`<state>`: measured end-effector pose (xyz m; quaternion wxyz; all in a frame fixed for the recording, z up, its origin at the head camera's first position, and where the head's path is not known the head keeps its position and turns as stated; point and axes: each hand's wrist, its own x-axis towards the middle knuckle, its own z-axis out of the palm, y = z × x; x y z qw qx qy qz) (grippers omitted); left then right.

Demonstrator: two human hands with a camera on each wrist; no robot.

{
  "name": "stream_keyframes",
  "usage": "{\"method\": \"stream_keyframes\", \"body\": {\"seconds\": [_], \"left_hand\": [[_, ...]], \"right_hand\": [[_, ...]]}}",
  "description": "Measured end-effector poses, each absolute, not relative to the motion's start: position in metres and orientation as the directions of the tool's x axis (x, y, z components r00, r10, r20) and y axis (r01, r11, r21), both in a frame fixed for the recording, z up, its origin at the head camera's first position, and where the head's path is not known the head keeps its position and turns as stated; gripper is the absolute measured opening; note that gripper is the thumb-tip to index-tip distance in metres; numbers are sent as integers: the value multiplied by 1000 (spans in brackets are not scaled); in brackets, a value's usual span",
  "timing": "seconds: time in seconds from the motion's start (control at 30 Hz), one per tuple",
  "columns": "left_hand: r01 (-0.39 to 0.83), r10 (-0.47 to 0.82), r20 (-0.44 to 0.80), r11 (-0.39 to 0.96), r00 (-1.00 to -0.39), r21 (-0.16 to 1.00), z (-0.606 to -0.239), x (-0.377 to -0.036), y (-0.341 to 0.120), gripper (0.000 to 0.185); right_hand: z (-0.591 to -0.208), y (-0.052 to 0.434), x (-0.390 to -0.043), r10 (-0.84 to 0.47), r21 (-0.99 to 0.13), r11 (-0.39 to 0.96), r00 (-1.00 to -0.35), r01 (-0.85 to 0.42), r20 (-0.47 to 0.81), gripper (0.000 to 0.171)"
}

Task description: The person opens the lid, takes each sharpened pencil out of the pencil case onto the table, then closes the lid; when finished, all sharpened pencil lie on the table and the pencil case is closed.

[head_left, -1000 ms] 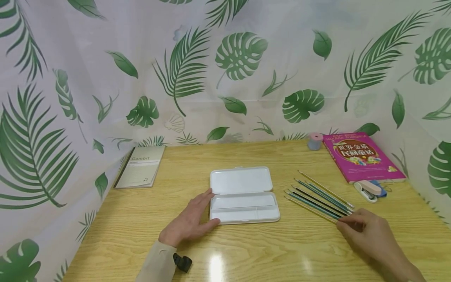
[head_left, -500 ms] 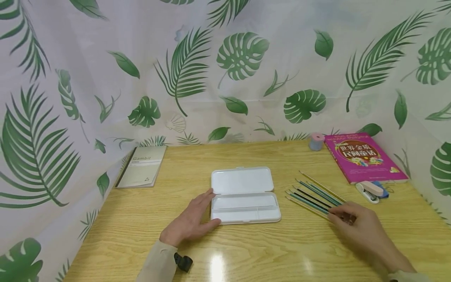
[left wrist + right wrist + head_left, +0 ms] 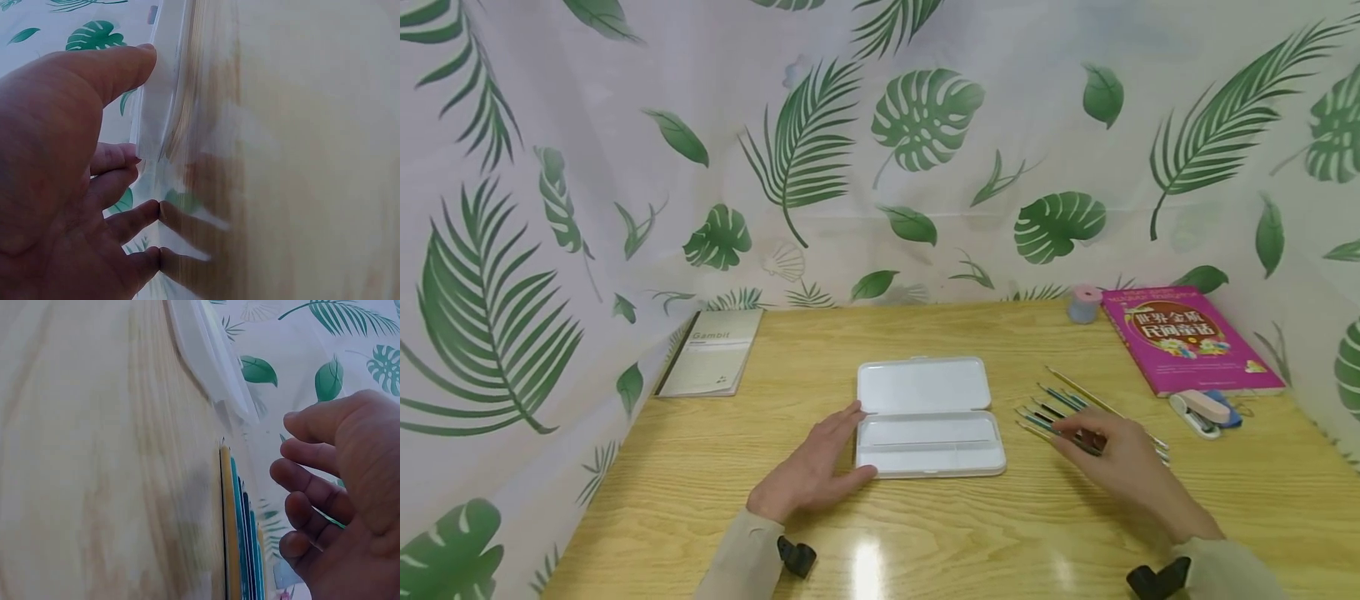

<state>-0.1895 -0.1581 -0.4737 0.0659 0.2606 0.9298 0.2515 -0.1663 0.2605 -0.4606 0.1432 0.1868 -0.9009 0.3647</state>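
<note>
A white plastic pencil case (image 3: 923, 386) lies open on the table, lid folded back, its tray bare with a small divider. My left hand (image 3: 816, 467) rests at its left side, thumb on the front corner and index finger by the hinge; in the left wrist view the thumb touches the case wall (image 3: 164, 81). Several pencils (image 3: 242, 544), yellow, teal and black, lie side by side to the right of the case, points toward it. Over them hovers my right hand (image 3: 1120, 458), fingers loosely bent with nothing between them, and it covers their middle.
A pink book (image 3: 1191, 343) lies at the back right, a pink and blue spool-shaped object (image 3: 1084, 304) beside it. A stapler (image 3: 1201, 412) and a small blue item (image 3: 1231, 414) are in front of the book. At the back left lies a notebook (image 3: 711, 354).
My right hand has moved left along the pencils, from their back ends toward their points. My left hand stays at the case. The view has shifted slightly.
</note>
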Motion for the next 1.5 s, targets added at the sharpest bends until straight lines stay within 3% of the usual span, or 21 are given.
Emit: {"method": "stream_keyframes", "body": {"seconds": [0.17, 0.37, 0.6, 0.9, 1.17, 1.5], "left_hand": [[444, 514, -2, 743, -858, 501, -473, -190, -158, 80], [440, 511, -3, 744, -860, 503, -473, -190, -159, 79], [440, 519, -12, 738, -855, 512, -473, -190, -159, 79], [439, 517, -12, 739, -856, 511, -474, -191, -158, 79], [436, 511, -15, 748, -859, 500, -474, -191, -158, 80], [435, 512, -15, 745, -859, 505, -472, -190, -159, 79]], "right_hand": [[-458, 244, -177, -306, -621, 622, -878, -476, 367, 16], [-466, 216, -193, -429, -544, 575, -791, -612, 436, 23], [-473, 187, -203, -489, -463, 563, -727, -685, 482, 23], [-472, 183, -196, -477, -469, 680, -826, -564, 301, 24], [-474, 186, -194, -473, -418, 711, -825, -565, 310, 20], [-468, 180, -199, -561, -331, 708, -781, -624, 275, 13]]}}
